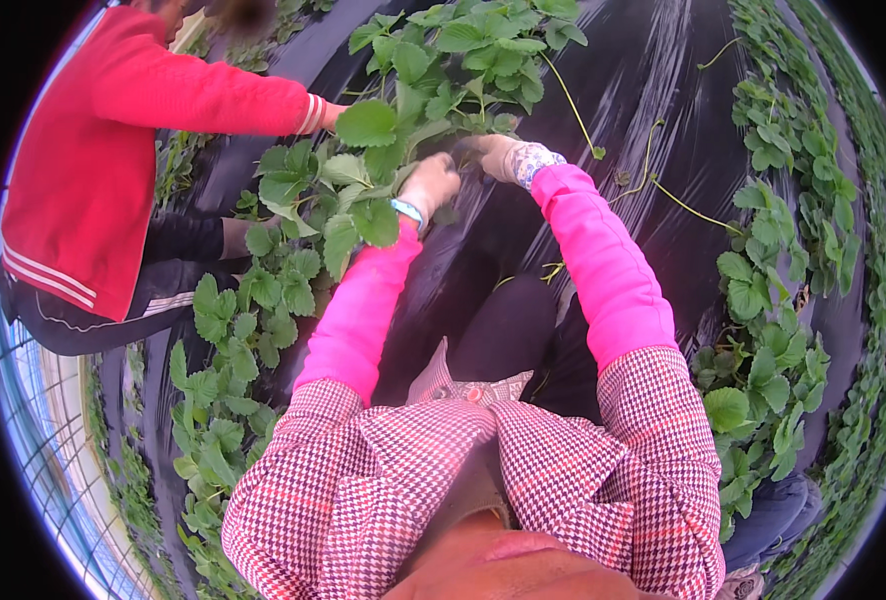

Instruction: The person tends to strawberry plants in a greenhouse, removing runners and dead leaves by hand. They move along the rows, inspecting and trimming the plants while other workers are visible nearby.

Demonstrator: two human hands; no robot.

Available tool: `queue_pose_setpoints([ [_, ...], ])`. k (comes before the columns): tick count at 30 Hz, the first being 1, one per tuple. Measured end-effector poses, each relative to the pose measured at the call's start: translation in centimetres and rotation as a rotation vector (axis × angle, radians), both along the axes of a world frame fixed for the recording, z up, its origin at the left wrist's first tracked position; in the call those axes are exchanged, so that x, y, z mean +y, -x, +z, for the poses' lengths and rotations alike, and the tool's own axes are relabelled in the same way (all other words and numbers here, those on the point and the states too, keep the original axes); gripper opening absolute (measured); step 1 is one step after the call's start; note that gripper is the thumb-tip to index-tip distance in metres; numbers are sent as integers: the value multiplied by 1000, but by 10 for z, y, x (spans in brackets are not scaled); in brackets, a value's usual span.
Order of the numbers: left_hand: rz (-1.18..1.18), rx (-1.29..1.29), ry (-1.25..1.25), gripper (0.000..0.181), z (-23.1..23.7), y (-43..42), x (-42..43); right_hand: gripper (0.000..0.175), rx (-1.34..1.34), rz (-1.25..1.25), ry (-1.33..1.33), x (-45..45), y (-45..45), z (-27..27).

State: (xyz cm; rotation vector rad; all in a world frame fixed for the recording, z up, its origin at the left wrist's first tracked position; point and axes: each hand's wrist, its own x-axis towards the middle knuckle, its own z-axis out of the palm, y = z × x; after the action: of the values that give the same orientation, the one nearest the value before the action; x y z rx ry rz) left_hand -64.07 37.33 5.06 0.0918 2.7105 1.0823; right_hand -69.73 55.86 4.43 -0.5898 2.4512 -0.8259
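Note:
Both my hands, in pale work gloves, are at the edge of a row of strawberry plants [368,124] with broad green leaves. My left hand [433,182] is among the lower leaves, its fingers bent; leaves lie over its wrist. Close by on the right, my right hand [490,154] reaches under the leaves, a patterned cuff at its wrist. Its fingertips are blurred and partly hidden. Whether either hand grips a stem or leaf cannot be told. Beneath them lies black plastic mulch film [480,232].
A co-worker in a red jacket [112,127] crouches at the left, one arm reaching into the same row. Another strawberry row [765,300] runs along the right, its thin runners [694,210] lying on the film. Part of another person's blue trousers [769,517] shows at the lower right.

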Motion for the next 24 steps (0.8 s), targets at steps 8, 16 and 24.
queue_pose_setpoints([
  [8,354,-189,-225,25,-21,38,11,54,53,96,14,6,-4,2],
  [16,511,-543,-1140,14,-21,30,0,54,54,136,9,5,1,3],
  [24,378,-539,-905,9,-7,22,9,53,20,127,-97,8,7,15],
])
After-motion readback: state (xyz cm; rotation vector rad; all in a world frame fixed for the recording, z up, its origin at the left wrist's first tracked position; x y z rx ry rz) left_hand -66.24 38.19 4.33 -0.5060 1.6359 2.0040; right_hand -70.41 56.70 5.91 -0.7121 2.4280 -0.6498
